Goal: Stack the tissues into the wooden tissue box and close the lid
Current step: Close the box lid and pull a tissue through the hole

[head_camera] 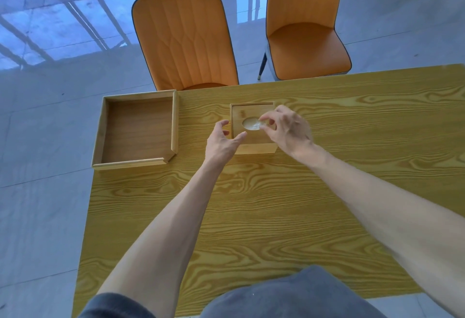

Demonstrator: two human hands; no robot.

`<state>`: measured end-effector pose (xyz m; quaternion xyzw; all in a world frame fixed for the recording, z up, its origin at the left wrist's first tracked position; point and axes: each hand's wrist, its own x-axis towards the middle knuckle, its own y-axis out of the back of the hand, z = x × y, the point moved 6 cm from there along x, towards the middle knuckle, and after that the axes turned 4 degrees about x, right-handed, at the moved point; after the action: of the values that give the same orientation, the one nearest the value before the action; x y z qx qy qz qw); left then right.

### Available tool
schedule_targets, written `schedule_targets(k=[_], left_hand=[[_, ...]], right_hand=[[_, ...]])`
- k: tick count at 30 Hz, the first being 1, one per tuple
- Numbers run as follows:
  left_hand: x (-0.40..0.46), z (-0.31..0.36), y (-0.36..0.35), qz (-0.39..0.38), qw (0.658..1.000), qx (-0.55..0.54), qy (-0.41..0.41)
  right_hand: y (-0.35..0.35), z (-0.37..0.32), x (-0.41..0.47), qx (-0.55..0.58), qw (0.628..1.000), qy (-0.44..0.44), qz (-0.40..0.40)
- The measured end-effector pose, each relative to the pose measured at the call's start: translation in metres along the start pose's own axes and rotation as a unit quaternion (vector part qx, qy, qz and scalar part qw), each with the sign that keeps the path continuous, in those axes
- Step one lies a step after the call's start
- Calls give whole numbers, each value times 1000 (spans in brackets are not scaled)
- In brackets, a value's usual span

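Note:
The wooden tissue box [254, 145] stands at the middle of the table with its lid [245, 113] on. White tissue [251, 124] shows through the round hole in the lid. My right hand [286, 128] hovers over the lid's right side, its thumb and fingertips pinching at the tissue by the hole's edge. My left hand [222, 141] rests against the box's left side, fingers apart and curved around the near-left corner.
A shallow wooden tray [173, 121] lies at the table's far left corner, overhanging the edge. Two orange chairs [186, 38] [305, 28] stand beyond the far edge of the wood-grain table [251, 204]. Grey tiled floor surrounds it.

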<state>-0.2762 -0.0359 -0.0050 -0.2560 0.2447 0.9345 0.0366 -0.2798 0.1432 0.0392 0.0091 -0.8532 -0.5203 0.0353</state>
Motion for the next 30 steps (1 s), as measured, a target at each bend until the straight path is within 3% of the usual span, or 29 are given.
schedule_targets(k=[10, 22, 30], left_hand=[[-1, -3, -5, 32, 999, 40, -8], [-2, -4, -6, 47, 998, 45, -6], [-1, -4, -6, 41, 998, 37, 0]], right_hand=[[-16, -28, 30, -124, 982, 86, -114], [-32, -31, 41, -208, 954, 161, -143], [-18, -22, 27, -66, 983, 141, -98]])
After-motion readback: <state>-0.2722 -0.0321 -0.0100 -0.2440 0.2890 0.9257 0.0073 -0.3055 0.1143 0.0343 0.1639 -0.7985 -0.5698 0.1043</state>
